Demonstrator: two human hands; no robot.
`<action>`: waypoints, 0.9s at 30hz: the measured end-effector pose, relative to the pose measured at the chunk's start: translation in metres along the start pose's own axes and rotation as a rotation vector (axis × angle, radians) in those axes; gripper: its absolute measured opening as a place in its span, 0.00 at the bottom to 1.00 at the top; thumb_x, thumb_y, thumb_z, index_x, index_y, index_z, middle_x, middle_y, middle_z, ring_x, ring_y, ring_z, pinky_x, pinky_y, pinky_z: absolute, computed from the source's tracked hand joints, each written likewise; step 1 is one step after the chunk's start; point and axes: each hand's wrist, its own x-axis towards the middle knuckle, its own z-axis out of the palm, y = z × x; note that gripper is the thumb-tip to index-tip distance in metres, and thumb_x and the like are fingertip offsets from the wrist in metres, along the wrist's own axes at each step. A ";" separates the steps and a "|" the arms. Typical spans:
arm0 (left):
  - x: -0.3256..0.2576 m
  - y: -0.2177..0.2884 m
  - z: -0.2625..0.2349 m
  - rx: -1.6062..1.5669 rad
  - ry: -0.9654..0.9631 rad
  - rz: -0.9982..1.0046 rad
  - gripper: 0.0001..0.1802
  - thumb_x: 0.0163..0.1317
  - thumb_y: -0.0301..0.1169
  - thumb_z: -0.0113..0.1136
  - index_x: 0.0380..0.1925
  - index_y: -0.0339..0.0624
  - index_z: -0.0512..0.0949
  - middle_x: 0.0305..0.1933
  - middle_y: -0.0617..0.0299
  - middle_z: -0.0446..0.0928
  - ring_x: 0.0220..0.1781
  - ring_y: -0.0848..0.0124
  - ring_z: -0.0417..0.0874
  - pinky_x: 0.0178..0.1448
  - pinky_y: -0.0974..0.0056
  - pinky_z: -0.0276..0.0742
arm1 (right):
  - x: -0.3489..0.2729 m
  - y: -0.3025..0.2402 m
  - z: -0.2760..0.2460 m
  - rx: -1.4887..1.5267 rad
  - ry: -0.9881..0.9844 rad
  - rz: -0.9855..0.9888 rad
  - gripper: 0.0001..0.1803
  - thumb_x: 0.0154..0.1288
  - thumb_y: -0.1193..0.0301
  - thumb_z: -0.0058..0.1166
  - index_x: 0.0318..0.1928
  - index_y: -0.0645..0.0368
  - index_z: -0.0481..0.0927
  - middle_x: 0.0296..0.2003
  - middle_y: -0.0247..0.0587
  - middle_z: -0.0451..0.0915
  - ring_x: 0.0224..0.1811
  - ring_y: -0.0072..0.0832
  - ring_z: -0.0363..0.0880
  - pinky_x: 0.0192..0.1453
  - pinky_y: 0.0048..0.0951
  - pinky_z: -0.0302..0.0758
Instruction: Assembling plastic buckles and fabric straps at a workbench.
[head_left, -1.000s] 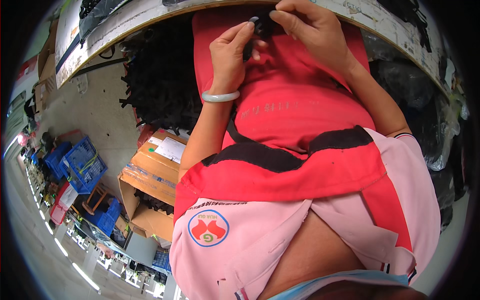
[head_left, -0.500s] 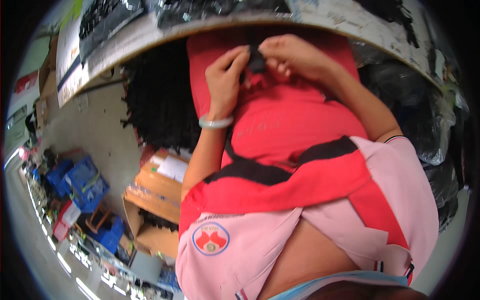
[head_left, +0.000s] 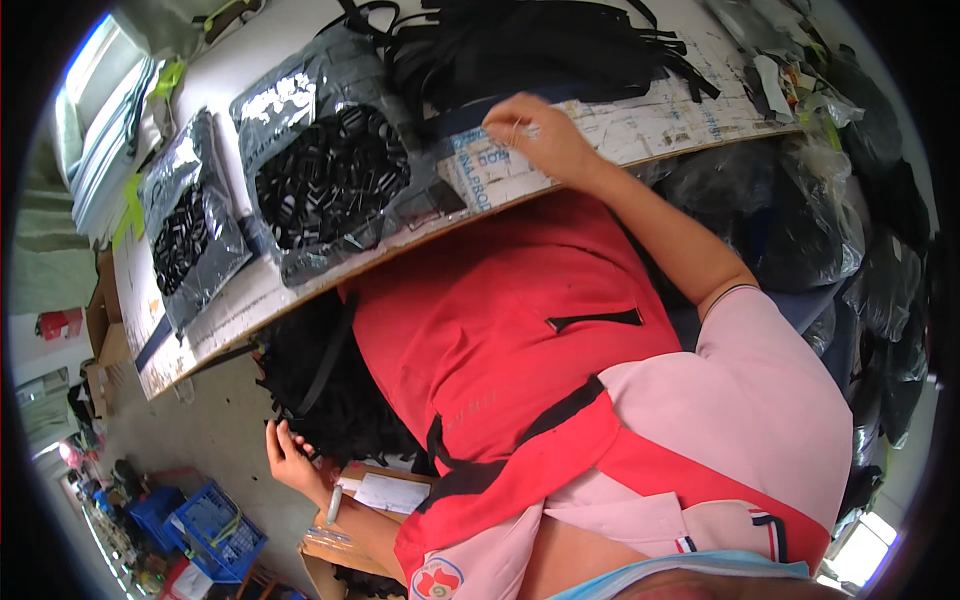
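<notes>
I've got table (head_left: 690, 125) bearing straps (head_left: 540, 50), dark pile (head_left: 345, 390) below it, bag (head_left: 300, 100) gaping, probably for easy reach into buckles (head_left: 330, 175). Right hand (head_left: 535, 140) near straps, left hand (head_left: 290, 458) beside pile; both curled, can't tell if gripping.

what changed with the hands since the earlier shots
The left hand has swung out left beside the black heap; the right hand has moved forward over the table. The black piece they held no longer shows. The bangle and red apron stay on.
</notes>
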 end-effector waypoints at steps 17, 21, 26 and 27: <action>-0.010 0.014 0.163 -0.495 -0.565 -0.331 0.18 0.67 0.26 0.54 0.56 0.36 0.71 0.48 0.57 0.78 0.39 0.74 0.78 0.40 0.71 0.76 | 0.088 0.111 -0.016 -0.745 0.175 0.149 0.33 0.66 0.40 0.39 0.52 0.53 0.79 0.49 0.44 0.78 0.56 0.38 0.73 0.61 0.38 0.60; -0.015 0.025 0.180 -0.466 -0.585 -0.368 0.18 0.67 0.24 0.53 0.57 0.36 0.71 0.50 0.55 0.78 0.41 0.73 0.78 0.41 0.70 0.76 | 0.049 0.082 -0.020 -0.722 0.178 0.119 0.29 0.67 0.43 0.42 0.51 0.54 0.79 0.47 0.42 0.79 0.53 0.36 0.73 0.59 0.37 0.61; -0.023 0.034 0.205 -0.462 -0.722 -0.340 0.20 0.67 0.22 0.51 0.59 0.36 0.68 0.53 0.52 0.76 0.41 0.73 0.78 0.40 0.70 0.76 | 0.029 0.080 -0.025 -0.747 0.212 -0.035 0.26 0.67 0.47 0.46 0.52 0.54 0.78 0.46 0.41 0.78 0.53 0.33 0.72 0.59 0.36 0.61; -0.025 0.035 0.209 -0.465 -0.802 -0.312 0.21 0.67 0.22 0.51 0.61 0.37 0.67 0.54 0.51 0.76 0.40 0.73 0.78 0.41 0.71 0.76 | 0.028 0.081 -0.026 -0.747 0.221 -0.069 0.27 0.67 0.47 0.46 0.52 0.55 0.77 0.46 0.41 0.78 0.53 0.33 0.72 0.59 0.36 0.60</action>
